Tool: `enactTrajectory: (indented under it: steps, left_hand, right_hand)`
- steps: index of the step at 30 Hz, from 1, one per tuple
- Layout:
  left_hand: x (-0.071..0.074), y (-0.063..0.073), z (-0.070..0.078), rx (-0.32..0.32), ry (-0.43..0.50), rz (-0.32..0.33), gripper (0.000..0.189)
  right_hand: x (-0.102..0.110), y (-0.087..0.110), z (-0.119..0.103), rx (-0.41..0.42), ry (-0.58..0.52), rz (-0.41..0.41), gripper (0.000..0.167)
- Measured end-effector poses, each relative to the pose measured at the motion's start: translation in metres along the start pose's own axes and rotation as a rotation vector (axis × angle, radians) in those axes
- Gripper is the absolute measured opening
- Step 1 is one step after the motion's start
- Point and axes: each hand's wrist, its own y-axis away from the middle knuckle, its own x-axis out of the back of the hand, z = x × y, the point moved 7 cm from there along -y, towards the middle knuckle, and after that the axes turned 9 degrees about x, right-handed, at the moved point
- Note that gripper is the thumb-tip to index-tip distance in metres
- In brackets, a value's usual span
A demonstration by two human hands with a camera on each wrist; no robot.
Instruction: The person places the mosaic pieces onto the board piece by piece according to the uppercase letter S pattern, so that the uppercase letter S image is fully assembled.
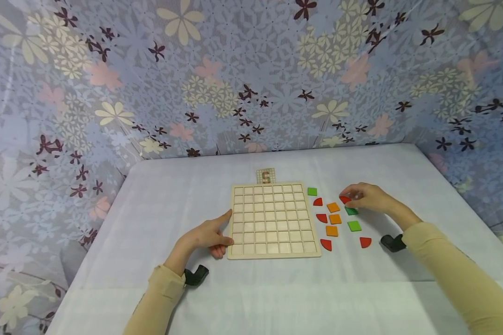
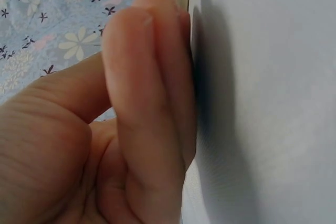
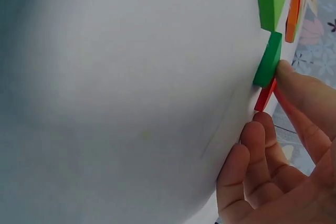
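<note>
A wooden grid board [image 1: 276, 257] lies on the white-covered table. At its left edge rests my left hand [image 1: 207, 235], index finger and thumb spread along the rim, the other fingers bent. The left wrist view shows this hand [image 2: 142, 103] close up, the board's edge mostly hidden. To the right of the board, my right hand [image 1: 369, 197] pinches a red quarter-circle piece [image 1: 344, 199] between thumb and fingers. A dark green piece [image 1: 351, 211] lies just under the thumb. In the right wrist view the red piece [image 3: 265, 97] shows partly behind the green one [image 3: 269, 61].
Orange squares [image 1: 332, 231], red quarter-circles [image 1: 326, 244] and light green squares [image 1: 354, 226] lie scattered between board and right hand. A small pattern card [image 1: 266, 176] with an S-like figure touches the board's far edge. Flowered fabric [image 1: 251, 79] hangs behind the table.
</note>
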Motion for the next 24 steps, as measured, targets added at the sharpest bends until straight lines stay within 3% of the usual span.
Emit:
enactTrajectory:
  steps: [13, 24]
  left_hand:
    - [-0.0005, 0.0005, -0.0006, 0.002, 0.008, -0.006, 0.088]
    - [-0.0011, 0.0, -0.0002, -0.004, 0.004, -0.007, 0.088]
  right_hand:
    - [-0.0016, -0.0024, -0.0009, -0.012, 0.058, 0.02, 0.023]
    - [-0.0013, -0.0024, -0.0007, 0.005, 0.084, 0.027, 0.027]
